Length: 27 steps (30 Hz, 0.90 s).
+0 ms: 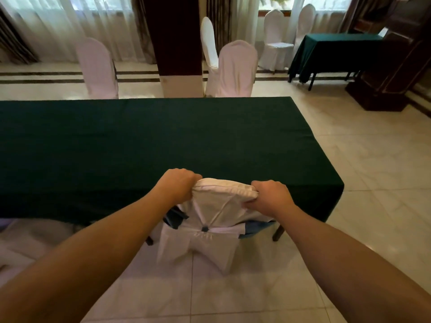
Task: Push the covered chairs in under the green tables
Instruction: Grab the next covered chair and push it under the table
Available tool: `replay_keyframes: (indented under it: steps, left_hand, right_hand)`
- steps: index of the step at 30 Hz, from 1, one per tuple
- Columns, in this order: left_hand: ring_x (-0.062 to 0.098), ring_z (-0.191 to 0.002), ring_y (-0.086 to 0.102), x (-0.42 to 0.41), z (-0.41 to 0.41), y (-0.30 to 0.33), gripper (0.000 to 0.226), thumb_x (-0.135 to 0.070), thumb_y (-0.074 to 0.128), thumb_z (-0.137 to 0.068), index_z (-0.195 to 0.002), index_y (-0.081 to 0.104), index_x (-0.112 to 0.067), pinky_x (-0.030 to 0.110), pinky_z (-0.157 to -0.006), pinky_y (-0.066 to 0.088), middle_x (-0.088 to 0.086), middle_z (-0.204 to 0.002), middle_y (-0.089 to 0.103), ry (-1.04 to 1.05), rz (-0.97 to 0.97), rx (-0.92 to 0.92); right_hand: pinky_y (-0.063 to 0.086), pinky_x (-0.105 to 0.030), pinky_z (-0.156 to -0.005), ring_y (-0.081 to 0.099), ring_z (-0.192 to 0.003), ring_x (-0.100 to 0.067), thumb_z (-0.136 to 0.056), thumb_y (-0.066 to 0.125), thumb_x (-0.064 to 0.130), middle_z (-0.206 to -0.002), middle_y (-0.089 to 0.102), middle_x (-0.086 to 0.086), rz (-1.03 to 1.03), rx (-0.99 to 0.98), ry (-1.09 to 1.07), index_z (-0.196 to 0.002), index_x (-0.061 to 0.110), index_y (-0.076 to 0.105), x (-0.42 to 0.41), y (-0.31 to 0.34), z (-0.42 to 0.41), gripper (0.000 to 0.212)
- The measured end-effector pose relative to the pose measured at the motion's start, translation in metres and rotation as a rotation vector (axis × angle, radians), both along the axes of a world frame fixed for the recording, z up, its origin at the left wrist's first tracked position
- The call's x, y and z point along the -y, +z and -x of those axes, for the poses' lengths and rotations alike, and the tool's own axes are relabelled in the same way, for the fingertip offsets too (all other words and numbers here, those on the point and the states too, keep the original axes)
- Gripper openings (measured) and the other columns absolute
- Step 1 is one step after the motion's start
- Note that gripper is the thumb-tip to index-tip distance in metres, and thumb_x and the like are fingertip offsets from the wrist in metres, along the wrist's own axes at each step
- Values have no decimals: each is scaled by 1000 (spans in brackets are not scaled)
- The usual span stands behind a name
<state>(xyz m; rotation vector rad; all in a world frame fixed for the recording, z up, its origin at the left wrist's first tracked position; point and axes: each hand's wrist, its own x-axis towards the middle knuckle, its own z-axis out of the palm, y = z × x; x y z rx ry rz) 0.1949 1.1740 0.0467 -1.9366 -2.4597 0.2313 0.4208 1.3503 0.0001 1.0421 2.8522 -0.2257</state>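
A chair in a white cover (211,231) stands right in front of me at the near edge of a long table draped in dark green cloth (151,145). Its seat is tucked beneath the hanging cloth; only the back and rear skirt show. My left hand (178,184) grips the top left corner of the chair back. My right hand (271,194) grips the top right corner. Both sets of fingers curl over the top rim.
Two white-covered chairs (235,71) (96,68) stand on the far side of the table, beside a dark pillar (180,50). A second green table (335,52) with covered chairs (276,40) sits at the back right by the windows. Pale tiled floor (373,159) lies to the right.
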Motion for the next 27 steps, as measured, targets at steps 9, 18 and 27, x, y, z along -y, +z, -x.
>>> replay_keyframes:
  steps: [9, 18, 27]
  left_hand:
    - [17, -73, 60, -4, 4, -25, 21, -31, 70, -78, -93, 56, -33, 40, -71, 55, -8, -86, 63, 76, -4, 90]
    - [19, -74, 59, -5, 34, -29, 22, -30, 68, -78, -95, 56, -32, 36, -64, 47, -7, -86, 62, 153, 0, 89]
    - [21, -72, 58, -20, 38, -34, 20, -29, 67, -78, -93, 55, -30, 35, -61, 44, -5, -85, 63, 140, -1, 83]
  right_hand:
    - [29, -31, -48, 48, -59, -10, -73, 61, 70, -70, 53, 11, -68, 32, 72, -76, 33, 41, -18, 2, 7, 43]
    - [30, -33, -50, 47, -59, -12, -75, 62, 69, -72, 54, 8, -83, 43, 114, -75, 33, 37, -23, 1, 47, 43]
    - [30, -33, -50, 48, -58, -12, -74, 61, 66, -70, 55, 9, -110, 52, 100, -76, 32, 40, -37, 1, 53, 41]
